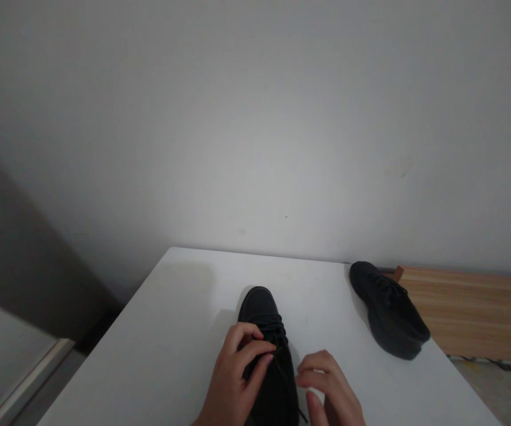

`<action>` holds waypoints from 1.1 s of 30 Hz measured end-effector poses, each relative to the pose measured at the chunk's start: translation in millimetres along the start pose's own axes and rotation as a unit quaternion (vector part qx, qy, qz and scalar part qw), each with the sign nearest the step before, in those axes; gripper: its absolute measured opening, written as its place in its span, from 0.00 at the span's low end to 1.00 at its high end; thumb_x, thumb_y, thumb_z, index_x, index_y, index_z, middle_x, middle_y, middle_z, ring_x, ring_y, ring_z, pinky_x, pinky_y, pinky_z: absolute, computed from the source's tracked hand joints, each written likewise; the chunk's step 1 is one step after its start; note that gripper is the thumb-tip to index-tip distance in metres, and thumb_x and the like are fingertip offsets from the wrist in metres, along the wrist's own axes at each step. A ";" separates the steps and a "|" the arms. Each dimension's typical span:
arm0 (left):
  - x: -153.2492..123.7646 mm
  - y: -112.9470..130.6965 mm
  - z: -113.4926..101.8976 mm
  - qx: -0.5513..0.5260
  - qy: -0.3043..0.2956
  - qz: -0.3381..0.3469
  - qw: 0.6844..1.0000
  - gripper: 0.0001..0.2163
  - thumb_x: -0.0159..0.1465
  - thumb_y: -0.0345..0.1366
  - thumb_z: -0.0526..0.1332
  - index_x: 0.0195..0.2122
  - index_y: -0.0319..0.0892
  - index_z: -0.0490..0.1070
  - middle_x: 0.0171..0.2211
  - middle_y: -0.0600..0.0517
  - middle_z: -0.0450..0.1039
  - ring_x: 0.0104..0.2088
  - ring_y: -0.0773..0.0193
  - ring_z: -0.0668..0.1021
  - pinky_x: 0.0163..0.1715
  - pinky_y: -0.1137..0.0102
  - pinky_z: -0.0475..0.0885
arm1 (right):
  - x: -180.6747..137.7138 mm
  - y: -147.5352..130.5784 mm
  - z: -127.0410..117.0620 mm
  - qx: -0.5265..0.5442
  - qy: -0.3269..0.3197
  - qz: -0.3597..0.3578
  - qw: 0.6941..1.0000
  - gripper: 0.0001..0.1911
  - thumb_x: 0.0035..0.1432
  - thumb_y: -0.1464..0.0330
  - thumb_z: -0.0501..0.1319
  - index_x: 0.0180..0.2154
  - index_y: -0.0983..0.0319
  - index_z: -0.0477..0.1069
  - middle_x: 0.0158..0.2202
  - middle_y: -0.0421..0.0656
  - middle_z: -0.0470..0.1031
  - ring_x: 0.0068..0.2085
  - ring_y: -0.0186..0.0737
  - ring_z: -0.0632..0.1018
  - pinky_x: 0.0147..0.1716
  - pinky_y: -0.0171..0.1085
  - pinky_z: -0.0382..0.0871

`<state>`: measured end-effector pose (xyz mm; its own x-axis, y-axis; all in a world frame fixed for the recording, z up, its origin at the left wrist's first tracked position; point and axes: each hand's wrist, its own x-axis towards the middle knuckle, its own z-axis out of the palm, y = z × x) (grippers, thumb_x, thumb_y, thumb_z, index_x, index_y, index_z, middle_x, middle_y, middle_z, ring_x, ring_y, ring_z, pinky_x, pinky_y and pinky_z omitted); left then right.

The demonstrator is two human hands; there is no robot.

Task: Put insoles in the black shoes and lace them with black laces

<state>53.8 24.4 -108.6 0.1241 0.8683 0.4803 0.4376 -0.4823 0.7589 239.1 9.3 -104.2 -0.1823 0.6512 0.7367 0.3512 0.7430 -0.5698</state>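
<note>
A black lace-up shoe (pixel 259 303) sits on the white table in front of me, its toe facing the wall. My left hand (pixel 238 370) is over its tongue and lacing, thumb and fingertips pinched on a black shoelace (pixel 278 350). Dark lace against dark shoe makes the exact grip hard to see. To the right of the shoe is my right hand (pixel 332 387), fingers curled and the thumb apart from them, with nothing visible between. A loose lace end (pixel 302 416) hangs beside the shoe near that hand. The heel end of the shoe runs out of view.
A second black shoe (pixel 386 313), laced, stands at the right edge of the white table (pixel 167 331). Behind the table rises a pale wall (pixel 255 148). Wood-grain boards (pixel 481 313) lie beyond the table on the right. At lower left is a light-coloured edge (pixel 34 378).
</note>
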 end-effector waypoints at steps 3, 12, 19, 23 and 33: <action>0.4 -1.0 0.1 -0.008 -0.011 -0.006 1.000 0.07 0.68 0.31 0.61 0.43 0.47 0.78 0.43 0.48 0.70 0.43 0.60 0.77 0.44 0.67 0.75 | 4.0 9.3 2.2 -0.048 -0.013 0.073 0.996 0.13 0.64 0.77 0.56 0.47 0.58 0.71 0.41 0.47 0.71 0.42 0.42 0.77 0.40 0.38 0.75; 0.2 -0.6 -3.4 -0.045 -0.033 -0.019 0.998 0.08 0.70 0.31 0.58 0.43 0.48 0.76 0.44 0.49 0.69 0.46 0.61 0.76 0.48 0.69 0.71 | 6.5 21.6 8.9 -0.058 -0.085 0.078 0.992 0.13 0.65 0.77 0.56 0.46 0.55 0.71 0.46 0.46 0.69 0.48 0.40 0.75 0.47 0.34 0.72; -3.3 -3.3 -10.2 -0.140 -0.044 -0.053 0.988 0.06 0.72 0.32 0.54 0.39 0.47 0.69 0.44 0.50 0.68 0.47 0.62 0.74 0.49 0.70 0.66 | -0.1 13.0 7.4 0.074 -0.088 0.156 0.981 0.07 0.70 0.72 0.51 0.42 0.56 0.65 0.45 0.44 0.67 0.46 0.41 0.73 0.47 0.37 0.68; -8.0 -8.2 -14.5 -0.211 -0.061 -0.081 0.972 0.07 0.72 0.39 0.54 0.37 0.46 0.65 0.45 0.48 0.66 0.48 0.58 0.72 0.50 0.67 0.65 | -11.1 19.1 11.0 0.151 -0.052 0.200 0.967 0.12 0.72 0.59 0.49 0.38 0.57 0.64 0.44 0.45 0.65 0.46 0.44 0.69 0.46 0.40 0.65; -12.9 -27.4 -23.0 -0.298 -0.002 -0.112 0.948 0.21 0.72 0.52 0.49 0.32 0.43 0.70 0.36 0.48 0.70 0.40 0.58 0.73 0.44 0.67 0.68 | -24.2 35.7 -3.4 0.281 -0.034 0.217 0.934 0.17 0.66 0.52 0.54 0.34 0.56 0.70 0.38 0.44 0.69 0.40 0.45 0.71 0.41 0.40 0.66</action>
<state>19.7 23.8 -125.4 0.0913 0.9564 0.2776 -0.1266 -0.2653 0.9558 259.2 19.6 -141.1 -0.1983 0.9044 0.3777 -0.1283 0.3581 -0.9248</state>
